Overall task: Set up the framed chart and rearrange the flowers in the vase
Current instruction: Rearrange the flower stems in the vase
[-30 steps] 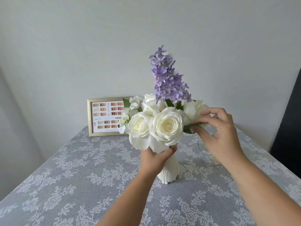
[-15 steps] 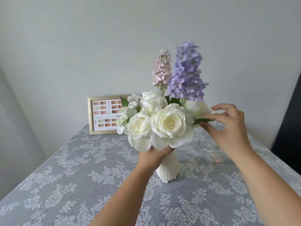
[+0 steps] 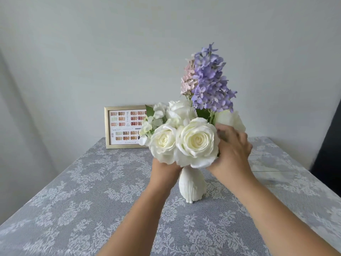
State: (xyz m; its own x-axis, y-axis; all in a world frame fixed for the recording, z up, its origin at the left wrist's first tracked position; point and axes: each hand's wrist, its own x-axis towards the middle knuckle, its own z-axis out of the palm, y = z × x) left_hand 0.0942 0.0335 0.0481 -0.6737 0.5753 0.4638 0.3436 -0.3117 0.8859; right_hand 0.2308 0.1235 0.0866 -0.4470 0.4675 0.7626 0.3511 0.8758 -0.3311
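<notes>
A white ribbed vase point(image 3: 192, 185) stands mid-table with white roses point(image 3: 195, 141), a purple flower spike point(image 3: 212, 80) and a pink spike point(image 3: 188, 78) behind it. My left hand point(image 3: 164, 170) grips the vase neck under the roses, mostly hidden by blooms. My right hand point(image 3: 233, 148) reaches into the bunch from the right, fingers tucked between the front rose and a rear white rose point(image 3: 230, 119); whether they pinch a stem is hidden. The gold-framed chart point(image 3: 125, 126) stands upright against the wall at the back, partly behind the flowers.
A grey lace tablecloth point(image 3: 92, 200) covers the table. A clear plastic box point(image 3: 258, 154) lies behind my right hand, mostly hidden. A dark object point(image 3: 330, 145) stands at the far right edge. The wall is close behind the table.
My right hand moved left from the bunch's right edge into the flowers. The purple spike stayed to the right, with the pink spike showing beside it.
</notes>
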